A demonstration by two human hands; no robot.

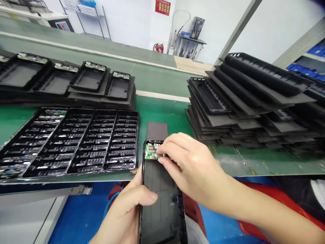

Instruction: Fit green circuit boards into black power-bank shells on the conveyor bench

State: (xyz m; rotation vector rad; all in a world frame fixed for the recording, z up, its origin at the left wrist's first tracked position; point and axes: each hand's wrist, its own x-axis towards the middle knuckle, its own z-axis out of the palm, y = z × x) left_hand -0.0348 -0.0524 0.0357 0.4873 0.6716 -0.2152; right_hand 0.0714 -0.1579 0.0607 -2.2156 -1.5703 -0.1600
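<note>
A long black plastic casing (162,200) lies tilted in my left hand (132,203), whose fingers wrap its left side while the thumb rests over its inner face. At the casing's far end sits a green circuit board (150,154) with a small digit display. My right hand (186,159) has its thumb and fingers pinched on the board's right part, and the fingers hide what lies beneath them. Just beyond the casing, a dark flat pad (157,130) lies on the green bench.
A black compartment tray (101,139) with some circuit boards stands left. Behind it, black casings with boards (87,76) rest on dark sheets. Tall stacks of casings (264,74) and foam-like sheets (218,127) stand right. The green bench's (254,162) front edge runs below.
</note>
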